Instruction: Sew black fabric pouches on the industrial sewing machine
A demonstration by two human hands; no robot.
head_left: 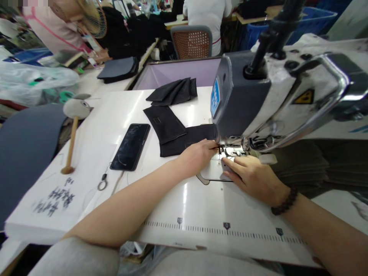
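Note:
My left hand (198, 156) reaches to the needle area of a sewing machine (244, 92), its fingers pressed together beside the presser foot (222, 149). What those fingertips pinch is too small to tell. A black fabric piece (198, 134) lies flat just behind this hand, its right end passing under the machine head. My right hand (253, 176), with a dark beaded bracelet (285, 201) at the wrist, rests on the right of the needle plate (212, 170). Its fingers are stretched out, index fingertip near the needle, and nothing shows in them.
Another black piece (165, 122) overlaps the fabric, with a fanned black stack (174, 92) behind. Left are a phone (130, 146) with a ring strap and a wooden-handled mallet (75, 111). Dark fabric layers (299, 165) lie right. A person in white (205, 21) sits beyond.

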